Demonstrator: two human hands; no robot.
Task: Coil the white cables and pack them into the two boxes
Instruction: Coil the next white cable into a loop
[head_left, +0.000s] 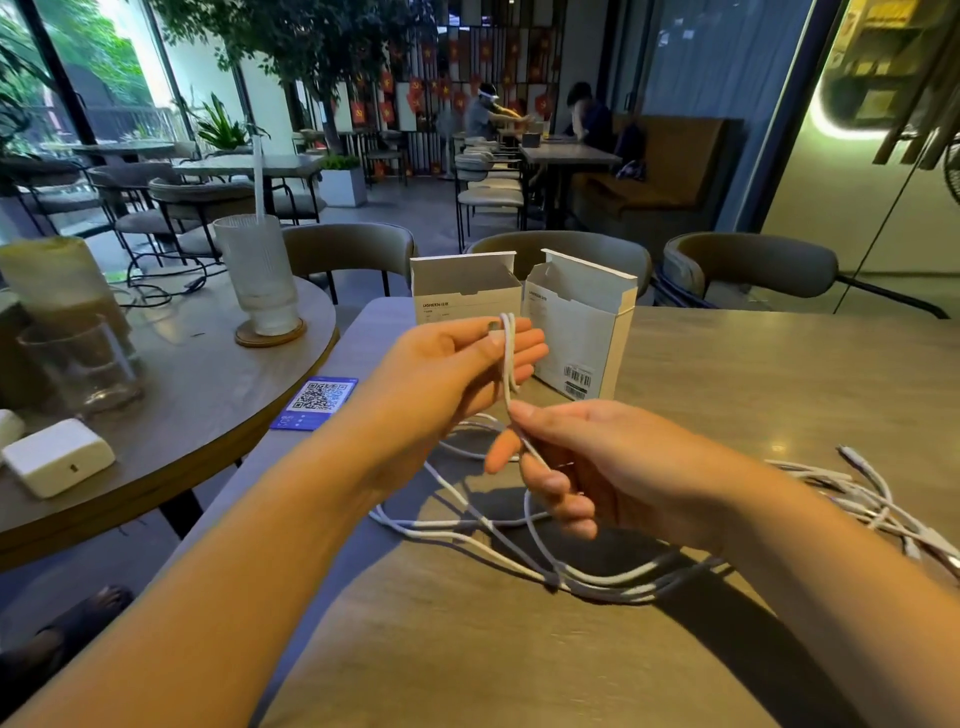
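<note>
left hand (457, 358): raised, fingers curled | right hand (587, 467): lower, apparently pinching

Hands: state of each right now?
Left hand: holding loops of the white cable.
Right hand: pinching the same cable lower down.

I see a café: daylight through tall windows (78, 67) at upper left, a leafy indoor tree (291, 36) at top centre, grey padded chairs (748, 265) behind my wooden tabletop (519, 649), a brown bench seat (670, 161) and dark floor (405, 208) beyond.
</note>
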